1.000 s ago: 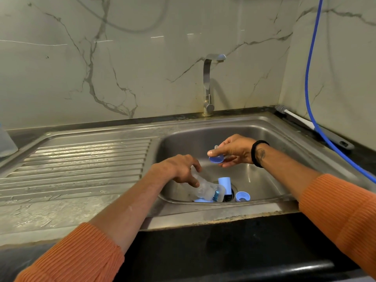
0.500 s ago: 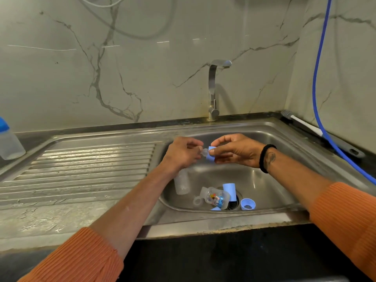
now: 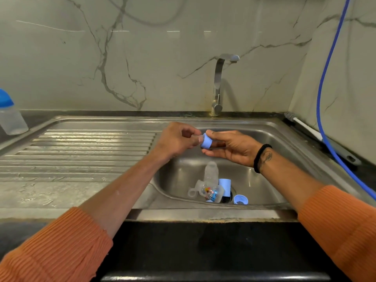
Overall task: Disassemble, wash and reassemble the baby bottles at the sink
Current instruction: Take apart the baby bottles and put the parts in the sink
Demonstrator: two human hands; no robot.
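Stainless steel sink [image 3: 284, 139] with ribbed drainboard [image 3: 81, 147] to the left, faucet [image 3: 218, 84] behind; blue hose [image 3: 323, 82] hanging down the right wall above a bottle brush [image 3: 305, 127]; capped bottle [image 3: 10, 115] standing at far left; in the basin, printed baby bottle [image 3: 210, 192] lying by the drain, clear bottle [image 3: 211, 171] behind it, light-blue cap [image 3: 224, 185], blue ring [image 3: 240, 199]; above the basin, left hand [image 3: 175, 141] pinching a clear nipple [image 3: 199, 137], right hand [image 3: 230, 146] gripping the blue collar [image 3: 206, 141] around it, hands close together.
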